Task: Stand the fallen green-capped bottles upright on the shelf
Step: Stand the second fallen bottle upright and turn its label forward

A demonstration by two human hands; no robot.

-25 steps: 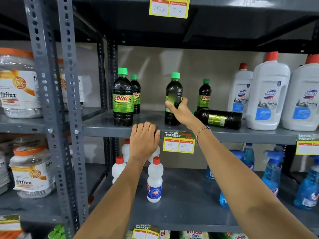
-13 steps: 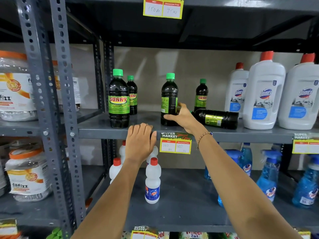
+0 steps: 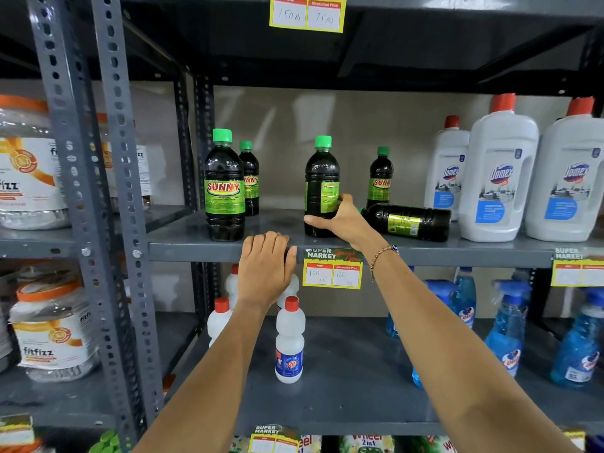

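Note:
My right hand (image 3: pixel 343 220) grips the lower part of a dark green-capped bottle (image 3: pixel 321 178) that stands upright on the grey shelf (image 3: pixel 196 246). Just to its right another dark bottle (image 3: pixel 408 221) lies on its side, cap end hidden behind my hand. Three more green-capped bottles stand upright: a front one (image 3: pixel 225 188), one behind it (image 3: pixel 250 178), and one at the back (image 3: pixel 380 178). My left hand (image 3: pixel 266 266) rests with fingers curled over the shelf's front edge.
Large white Domex bottles (image 3: pixel 500 171) with red caps stand at the right of the same shelf. Small white bottles (image 3: pixel 289 341) and blue spray bottles (image 3: pixel 506 325) fill the shelf below. A yellow price tag (image 3: pixel 332 269) hangs on the edge. Fitfizz jars (image 3: pixel 52 328) stand at the left.
My right hand has lowered the held bottle onto the shelf and slid down to its lower half, turning its label. The left hand stayed on the shelf edge.

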